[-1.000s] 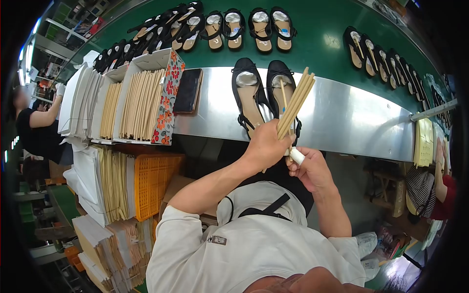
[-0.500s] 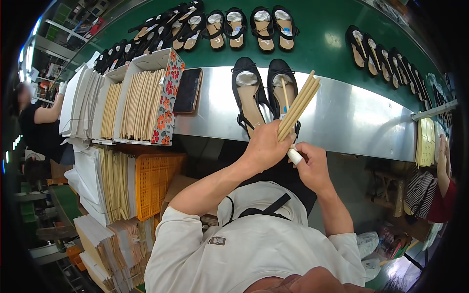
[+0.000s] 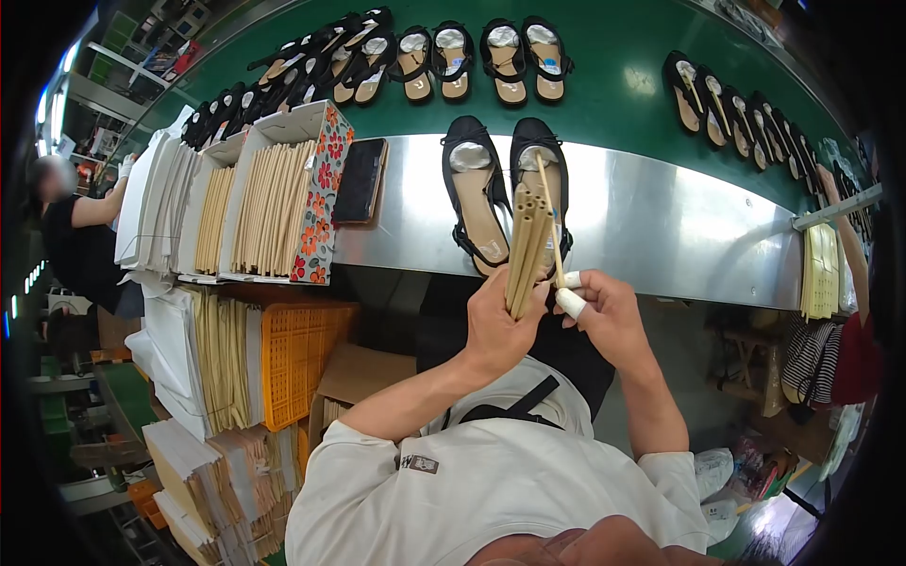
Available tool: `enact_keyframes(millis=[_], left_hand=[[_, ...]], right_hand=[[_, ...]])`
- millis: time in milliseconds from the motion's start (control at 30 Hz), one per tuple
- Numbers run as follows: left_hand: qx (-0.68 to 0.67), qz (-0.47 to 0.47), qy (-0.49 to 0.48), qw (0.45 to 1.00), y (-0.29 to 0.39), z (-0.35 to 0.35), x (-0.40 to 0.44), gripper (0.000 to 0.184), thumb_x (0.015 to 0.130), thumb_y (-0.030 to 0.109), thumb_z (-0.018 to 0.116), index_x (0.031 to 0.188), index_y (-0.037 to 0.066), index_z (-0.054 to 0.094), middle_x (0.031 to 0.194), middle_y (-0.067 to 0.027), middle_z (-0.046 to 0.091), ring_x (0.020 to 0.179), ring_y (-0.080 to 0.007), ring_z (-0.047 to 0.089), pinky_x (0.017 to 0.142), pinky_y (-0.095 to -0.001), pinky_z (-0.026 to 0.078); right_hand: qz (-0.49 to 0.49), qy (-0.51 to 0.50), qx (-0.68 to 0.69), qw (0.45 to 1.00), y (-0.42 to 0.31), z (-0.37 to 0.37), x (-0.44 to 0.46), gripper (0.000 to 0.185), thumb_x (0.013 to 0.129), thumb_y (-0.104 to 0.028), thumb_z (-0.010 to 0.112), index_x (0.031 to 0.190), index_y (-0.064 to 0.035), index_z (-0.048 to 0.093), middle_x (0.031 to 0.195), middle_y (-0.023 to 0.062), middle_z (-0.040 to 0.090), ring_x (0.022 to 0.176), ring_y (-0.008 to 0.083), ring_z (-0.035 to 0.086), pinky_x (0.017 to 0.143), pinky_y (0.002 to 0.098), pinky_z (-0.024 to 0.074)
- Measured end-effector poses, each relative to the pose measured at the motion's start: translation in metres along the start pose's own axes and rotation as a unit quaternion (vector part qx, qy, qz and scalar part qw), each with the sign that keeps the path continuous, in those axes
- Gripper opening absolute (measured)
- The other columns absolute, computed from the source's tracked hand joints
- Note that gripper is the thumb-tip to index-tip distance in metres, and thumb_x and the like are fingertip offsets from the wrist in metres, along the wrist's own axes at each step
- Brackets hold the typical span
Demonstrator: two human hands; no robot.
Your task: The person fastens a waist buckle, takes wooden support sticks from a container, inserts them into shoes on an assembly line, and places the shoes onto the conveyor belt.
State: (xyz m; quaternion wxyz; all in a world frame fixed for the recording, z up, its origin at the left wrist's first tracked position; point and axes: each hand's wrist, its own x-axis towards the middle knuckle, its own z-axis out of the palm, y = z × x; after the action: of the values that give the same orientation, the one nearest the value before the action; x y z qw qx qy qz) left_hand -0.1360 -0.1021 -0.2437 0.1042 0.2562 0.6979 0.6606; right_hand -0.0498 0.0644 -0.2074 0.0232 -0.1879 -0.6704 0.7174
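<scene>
My left hand is closed round a bundle of thin wooden sticks, which point up and away from me. With white-wrapped thumb and finger, my right hand pinches the near end of a single stick. That stick's far end reaches the white stuffing in the toe of the right black slingback shoe. Beside it on the metal table edge lies the matching left shoe, also with white stuffing in its toe. The bundle and my left hand hide part of the right shoe's heel end.
Boxes of wooden sticks and a dark phone are on the left. Several shoes line the green belt, and others at right hold sticks. An orange crate sits below. People work at both sides.
My left hand has come slightly nearer my body, with the bundle tipped more upright. My right hand now pinches the near end of the stick in the right shoe.
</scene>
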Motion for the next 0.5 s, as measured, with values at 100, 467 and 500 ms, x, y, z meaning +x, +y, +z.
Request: enact_keyframes(millis=[100, 467, 500], left_hand=[[-0.055, -0.024, 0.017, 0.998, 0.011, 0.003, -0.008, 0.016, 0.102, 0.000, 0.065, 0.118, -0.003, 0.066, 0.122, -0.0119, 0.071, 0.086, -0.0125, 0.073, 0.059, -0.0240, 0.056], [-0.237, -0.328, 0.057, 0.913, 0.013, 0.020, 0.003, 0.046, 0.104, 0.021, 0.069, 0.136, -0.008, 0.055, 0.112, -0.0126, 0.075, 0.093, -0.0150, 0.076, 0.050, -0.0232, 0.053], [-0.275, -0.314, 0.070, 0.906, 0.012, 0.023, 0.006, 0.046, 0.104, 0.019, 0.068, 0.137, -0.009, 0.053, 0.114, -0.0135, 0.074, 0.095, -0.0152, 0.076, 0.050, -0.0230, 0.053]], right_hand=[[0.072, -0.007, 0.029, 0.997, -0.004, -0.001, 0.003, 0.022, 0.100, -0.002, 0.067, 0.121, 0.0033, 0.064, 0.093, 0.0052, 0.074, 0.079, 0.0074, 0.066, 0.069, 0.0229, 0.0540], [-0.027, 0.012, -0.017, 0.999, 0.009, -0.002, 0.010, 0.034, 0.093, 0.006, 0.070, 0.125, 0.0015, 0.060, 0.103, 0.0047, 0.072, 0.091, 0.0075, 0.066, 0.083, 0.0239, 0.0542], [-0.028, 0.013, -0.018, 0.999, 0.007, -0.002, 0.011, 0.034, 0.093, 0.006, 0.070, 0.125, 0.0015, 0.060, 0.103, 0.0047, 0.072, 0.091, 0.0075, 0.066, 0.083, 0.0239, 0.0542]])
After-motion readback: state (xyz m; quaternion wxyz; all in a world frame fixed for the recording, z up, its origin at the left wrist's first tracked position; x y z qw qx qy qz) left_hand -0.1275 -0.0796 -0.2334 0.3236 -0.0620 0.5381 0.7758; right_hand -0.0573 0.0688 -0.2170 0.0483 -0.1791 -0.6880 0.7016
